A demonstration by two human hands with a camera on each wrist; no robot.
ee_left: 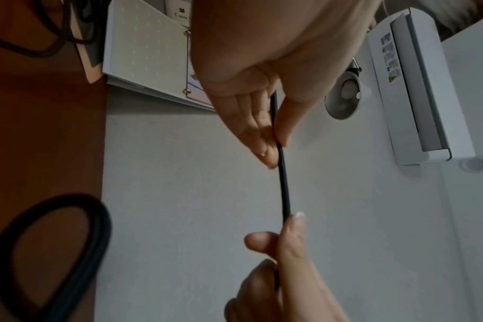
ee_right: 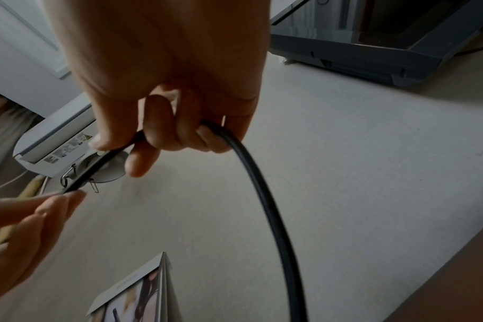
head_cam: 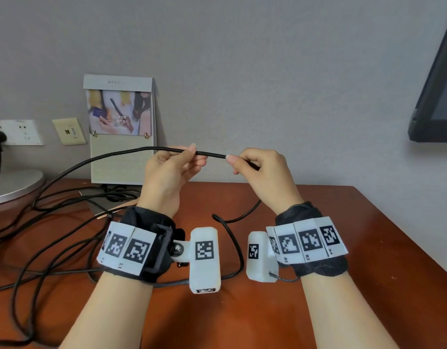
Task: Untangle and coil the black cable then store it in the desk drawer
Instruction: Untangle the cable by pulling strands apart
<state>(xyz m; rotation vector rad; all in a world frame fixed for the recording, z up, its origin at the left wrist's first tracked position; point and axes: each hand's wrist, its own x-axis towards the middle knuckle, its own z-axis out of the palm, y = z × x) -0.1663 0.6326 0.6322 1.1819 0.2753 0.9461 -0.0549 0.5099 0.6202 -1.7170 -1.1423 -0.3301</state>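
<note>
While raised side by side above the desk [head_cam: 356,248], pinches the black cable [head_cam: 210,154] with the left hand [head_cam: 167,172], thumb pressed against the fingertips [ee_left: 268,155], and clasps it with the right hand [head_cam: 264,176], thumb on top and the other fingers [ee_right: 159,124] curled round it. Holds a short straight stretch of cable between the two hands, well clear of the wood. From the left hand, arches away to the left and down to the desk, joining a loose tangle of black loops on the near left part. From the right hand, drops behind the wrist, curves left over the desktop and runs toward the near edge between the forearms. Wears black wristbands with white marker blocks [head_cam: 126,248] on both wrists. Farther out, against the grey wall: a standing calendar [head_cam: 121,127] behind the left hand, a wall socket [head_cam: 15,132] with a black plug in it at far left, a round grey base [head_cam: 13,187] just below it on the desk, a dark screen [head_cam: 436,96] at upper right
</note>
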